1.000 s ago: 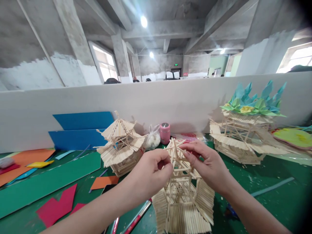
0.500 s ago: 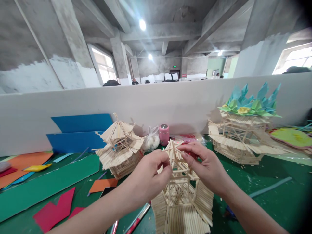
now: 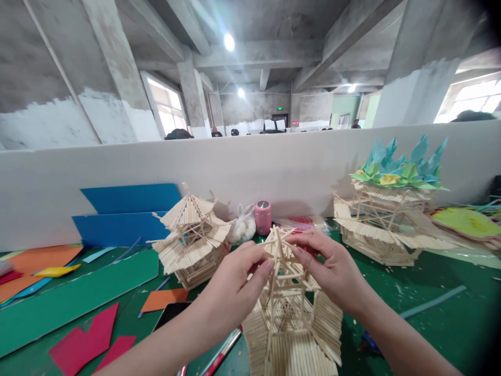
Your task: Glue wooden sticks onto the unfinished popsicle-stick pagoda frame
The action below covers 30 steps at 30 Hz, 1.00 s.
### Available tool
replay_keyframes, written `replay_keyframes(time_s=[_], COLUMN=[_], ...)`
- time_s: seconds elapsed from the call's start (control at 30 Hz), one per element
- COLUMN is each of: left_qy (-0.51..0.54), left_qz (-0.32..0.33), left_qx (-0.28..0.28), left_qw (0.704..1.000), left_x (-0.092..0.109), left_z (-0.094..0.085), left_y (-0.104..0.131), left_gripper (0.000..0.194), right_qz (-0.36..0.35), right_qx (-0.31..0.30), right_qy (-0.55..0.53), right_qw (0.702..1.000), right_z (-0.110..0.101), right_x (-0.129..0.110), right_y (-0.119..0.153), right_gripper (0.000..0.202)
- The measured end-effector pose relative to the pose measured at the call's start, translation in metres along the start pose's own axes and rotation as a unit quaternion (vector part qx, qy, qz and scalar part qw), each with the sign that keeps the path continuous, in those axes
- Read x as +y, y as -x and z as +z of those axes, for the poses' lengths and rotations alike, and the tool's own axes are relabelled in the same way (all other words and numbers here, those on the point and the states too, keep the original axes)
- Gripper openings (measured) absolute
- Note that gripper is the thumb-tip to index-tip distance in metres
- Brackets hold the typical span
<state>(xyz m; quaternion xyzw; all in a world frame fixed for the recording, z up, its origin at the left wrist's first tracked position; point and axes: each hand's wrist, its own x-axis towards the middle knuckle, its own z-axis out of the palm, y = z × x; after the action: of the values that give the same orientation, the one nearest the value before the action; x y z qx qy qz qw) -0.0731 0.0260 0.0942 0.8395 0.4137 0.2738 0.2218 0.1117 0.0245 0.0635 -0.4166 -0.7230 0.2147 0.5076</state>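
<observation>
Right in front of me stands a pavilion model (image 3: 293, 334) built of thin wooden sticks, its lower roof laid with close rows and its upper frame bare. My left hand (image 3: 245, 277) is at the left of its peak, thumb and fingers closed around the end of a thin stick. From the other side, my right hand (image 3: 326, 263) pinches a stick near the same peak. The fingers partly cover the upper frame and the ends of the sticks. Left of it is a second stick pavilion (image 3: 191, 235) with a covered pointed roof.
At the right stands a larger stick model (image 3: 383, 230) topped with blue and green folded paper. A pink jar (image 3: 263, 216) and a white-filled plastic bag (image 3: 243, 227) are behind. Coloured paper (image 3: 88, 337), a green board (image 3: 78, 297), pens (image 3: 223, 352) and a dark phone-like object (image 3: 170, 313) lie left.
Both hands stay at the peak of the model. My left thumb and fingers have shifted slightly, and the view has moved a little.
</observation>
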Motion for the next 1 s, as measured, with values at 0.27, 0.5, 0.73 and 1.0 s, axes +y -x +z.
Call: replay_keyframes(time_s=[0.27, 0.5, 0.73, 1.0], left_qy=[-0.011, -0.018, 0.018, 0.035], left_qz=[-0.017, -0.032, -0.049, -0.051], left_qx=[0.09, 0.115, 0.122, 0.12], left_qw=[0.996, 0.993, 0.991, 0.991], left_x=[0.002, 0.007, 0.006, 0.007], left_z=[0.006, 0.013, 0.015, 0.014], left_y=[0.0, -0.01, -0.011, -0.011], left_gripper=[0.018, 0.017, 0.015, 0.014], right_qz=[0.004, 0.009, 0.001, 0.01], right_qx=[-0.005, -0.013, -0.012, -0.007], right_qy=[-0.009, -0.008, -0.011, -0.03], right_qw=[1.0, 1.0, 1.0, 0.999], right_z=[0.003, 0.004, 0.004, 0.006], right_x=[0.001, 0.001, 0.003, 0.004], right_y=[-0.002, -0.001, -0.002, -0.001], right_gripper=[0.017, 0.02, 0.02, 0.02])
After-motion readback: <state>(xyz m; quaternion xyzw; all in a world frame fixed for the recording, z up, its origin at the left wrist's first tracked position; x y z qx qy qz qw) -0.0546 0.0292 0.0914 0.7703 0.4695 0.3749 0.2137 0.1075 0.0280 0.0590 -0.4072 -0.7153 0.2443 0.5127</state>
